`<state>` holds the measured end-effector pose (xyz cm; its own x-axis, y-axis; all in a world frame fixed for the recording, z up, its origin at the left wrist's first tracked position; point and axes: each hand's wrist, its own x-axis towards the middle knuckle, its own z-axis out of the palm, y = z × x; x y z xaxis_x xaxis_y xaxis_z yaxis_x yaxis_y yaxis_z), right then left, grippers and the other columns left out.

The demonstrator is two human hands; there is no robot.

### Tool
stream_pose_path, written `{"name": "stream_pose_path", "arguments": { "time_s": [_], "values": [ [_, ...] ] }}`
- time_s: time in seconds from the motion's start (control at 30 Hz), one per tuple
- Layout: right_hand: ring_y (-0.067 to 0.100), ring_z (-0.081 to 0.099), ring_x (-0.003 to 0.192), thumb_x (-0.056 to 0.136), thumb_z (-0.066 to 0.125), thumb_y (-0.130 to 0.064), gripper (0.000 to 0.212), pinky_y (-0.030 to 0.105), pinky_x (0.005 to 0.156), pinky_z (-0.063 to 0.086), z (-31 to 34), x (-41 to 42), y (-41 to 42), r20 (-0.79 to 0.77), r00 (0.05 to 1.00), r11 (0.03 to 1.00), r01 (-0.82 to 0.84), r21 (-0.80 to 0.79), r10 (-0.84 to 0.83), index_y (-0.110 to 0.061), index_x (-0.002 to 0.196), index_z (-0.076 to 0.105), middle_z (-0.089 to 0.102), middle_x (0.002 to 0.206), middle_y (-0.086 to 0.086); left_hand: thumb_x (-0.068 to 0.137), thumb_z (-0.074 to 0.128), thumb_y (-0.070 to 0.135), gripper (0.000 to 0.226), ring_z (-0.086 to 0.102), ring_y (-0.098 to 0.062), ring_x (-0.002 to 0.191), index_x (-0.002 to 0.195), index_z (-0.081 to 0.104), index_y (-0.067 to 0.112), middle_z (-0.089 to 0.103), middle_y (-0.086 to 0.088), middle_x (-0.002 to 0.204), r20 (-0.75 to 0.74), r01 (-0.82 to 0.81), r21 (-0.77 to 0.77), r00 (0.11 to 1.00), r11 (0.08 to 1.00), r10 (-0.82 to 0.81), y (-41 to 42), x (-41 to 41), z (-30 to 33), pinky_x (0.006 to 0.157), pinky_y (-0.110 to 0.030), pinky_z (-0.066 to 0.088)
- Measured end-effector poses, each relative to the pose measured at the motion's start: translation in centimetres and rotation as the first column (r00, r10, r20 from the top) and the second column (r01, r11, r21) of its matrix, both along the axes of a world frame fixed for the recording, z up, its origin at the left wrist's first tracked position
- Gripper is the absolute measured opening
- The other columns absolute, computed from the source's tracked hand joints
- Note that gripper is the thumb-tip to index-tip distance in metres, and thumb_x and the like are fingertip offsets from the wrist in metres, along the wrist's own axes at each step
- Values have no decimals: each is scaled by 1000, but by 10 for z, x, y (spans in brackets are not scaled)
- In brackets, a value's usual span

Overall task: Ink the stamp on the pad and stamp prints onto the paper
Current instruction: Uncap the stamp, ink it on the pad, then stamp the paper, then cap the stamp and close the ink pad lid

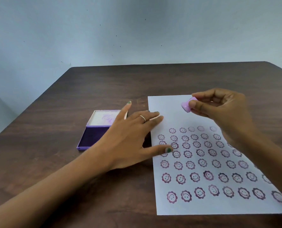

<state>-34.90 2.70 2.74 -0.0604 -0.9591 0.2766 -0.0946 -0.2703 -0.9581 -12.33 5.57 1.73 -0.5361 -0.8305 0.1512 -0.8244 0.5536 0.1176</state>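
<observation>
A white sheet of paper (171, 109) lies on the dark wooden table (104, 83), covered with several rows of purple smiley-flower prints; its far strip is blank. My right hand (222, 111) pinches a small lilac stamp (187, 105), tilted, in the air above the blank far part of the sheet. My left hand (130, 139) rests flat with spread fingers on the paper's left edge. A purple ink pad (90, 139) stands with its lid up just left of that hand, which partly hides it.
The table's far edge runs close to a pale blue wall (137, 30). Bare wood surrounds the paper and the pad on the left and at the front.
</observation>
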Motion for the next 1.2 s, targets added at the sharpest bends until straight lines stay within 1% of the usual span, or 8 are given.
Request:
{"name": "stream_pose_path", "arguments": {
  "time_s": [0.17, 0.27, 0.4, 0.73, 0.87, 0.93, 1.0, 1.2],
  "values": [
    [24, 72, 77, 50, 80, -36, 43, 31, 73, 59, 0, -4, -3, 16, 999, 999, 40, -27, -40, -14, 85, 70, 76, 80, 2, 71, 37, 78, 65, 40, 2, 127, 123, 53, 43, 51, 22, 133, -81, -10, 1, 997, 1000, 10, -10, 23, 23, 118, -45, 2],
    [23, 72, 77, 50, 80, -36, 42, 33, 75, 59, -1, -3, -4, 6, 999, 999, 46, -26, -46, -15, 85, 71, 76, 81, 1, 71, 55, 68, 42, 45, 7, 115, 106, 60, 45, 57, 25, 116, -119, 30, 46, 993, 999, -24, -13, 33, 29, 117, -40, 9],
    [24, 72, 78, 52, 79, -33, 41, 38, 77, 58, -1, -1, -3, -2, 999, 999, 39, -24, -39, -13, 87, 70, 76, 79, 8, 72, 66, 62, 34, 51, 2, 102, 101, 62, 44, 61, 22, 103, -68, 66, 95, 996, 993, -59, -14, 37, 28, 115, -34, 11],
    [26, 72, 79, 56, 79, -27, 38, 41, 79, 57, -2, -2, -3, -7, 999, 999, 32, -34, -32, -10, 89, 69, 74, 85, 13, 80, 67, 47, 15, 57, 5, 88, 92, 66, 38, 63, 23, 85, -85, 83, 141, 994, 987, -71, -13, 35, 26, 114, -24, 8],
    [25, 72, 79, 55, 79, -29, 38, 40, 80, 56, -3, -2, -2, 3, 999, 999, 35, -28, -35, -12, 88, 70, 75, 82, 10, 82, 67, 44, 12, 57, -2, 81, 90, 66, 35, 62, 22, 82, -173, 99, 84, 981, 992, -83, -15, 35, 27, 103, -25, 31],
    [26, 71, 80, 57, 78, -26, 36, 37, 78, 57, -3, 2, 0, 30, 999, 1000, 15, -25, -15, -11, 88, 70, 76, 82, 8, 82, 69, 39, 11, 57, -5, 79, 90, 67, 32, 63, 21, 79, -290, 112, 77, 953, 991, -85, -14, 34, 28, 81, -23, 43],
    [26, 71, 82, 58, 78, -23, 35, 32, 75, 58, -2, 8, 4, 96, 995, 999, -24, -26, 26, -9, 89, 69, 76, 82, 7, 81, 72, 36, 13, 60, -6, 81, 92, 68, 29, 66, 19, 82, -431, 122, 133, 901, 984, -54, -12, 30, 28, 72, -18, 46],
    [22, 71, 84, 55, 77, -24, 37, 23, 69, 56, 4, 26, 18, 309, 934, 979, -201, 45, 178, -14, 90, 70, 76, 86, 6, 76, 73, 28, 29, 69, -21, 85, 98, 70, 9, 74, -4, 94, -773, 190, 283, 625, 940, 107, -9, 14, 20, 81, -33, 57]
  ]
}}
